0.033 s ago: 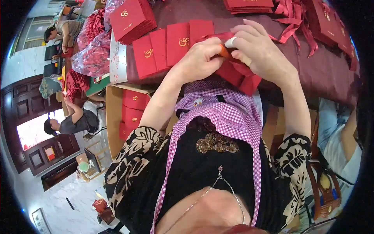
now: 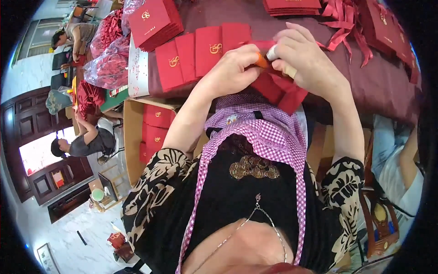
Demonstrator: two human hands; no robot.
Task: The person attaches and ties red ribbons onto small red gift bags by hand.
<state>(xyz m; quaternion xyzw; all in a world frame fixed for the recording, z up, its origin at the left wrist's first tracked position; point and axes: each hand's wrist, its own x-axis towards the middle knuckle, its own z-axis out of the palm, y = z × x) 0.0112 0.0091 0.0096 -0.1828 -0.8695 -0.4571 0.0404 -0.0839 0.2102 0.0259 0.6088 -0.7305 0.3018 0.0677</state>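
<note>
My left hand (image 2: 237,68) is closed on a red ribbon (image 2: 263,44), with an orange cover on one fingertip. Facing it, my right hand (image 2: 306,61) pinches the same ribbon; a white cover sits on one of its fingers. The ribbon stretches between the two hands just above the table's near edge. A red piece (image 2: 292,98), perhaps a small bag or folded card, hangs below the fingers, partly hidden by them. Left of my left hand lie several flat red pouches (image 2: 209,50) with gold marks, overlapping in a row.
A dark red cloth covers the table (image 2: 365,86). Stacked red packets (image 2: 155,23) stand back left, more (image 2: 292,5) at the far edge. Loose ribbons (image 2: 342,23) lie at right. A cardboard box (image 2: 134,137) holds red packets below left. Another person (image 2: 93,134) sits at left.
My right hand has shifted very slightly to the right, and the ribbon between the hands looks straighter. The red piece below has moved a little.
</note>
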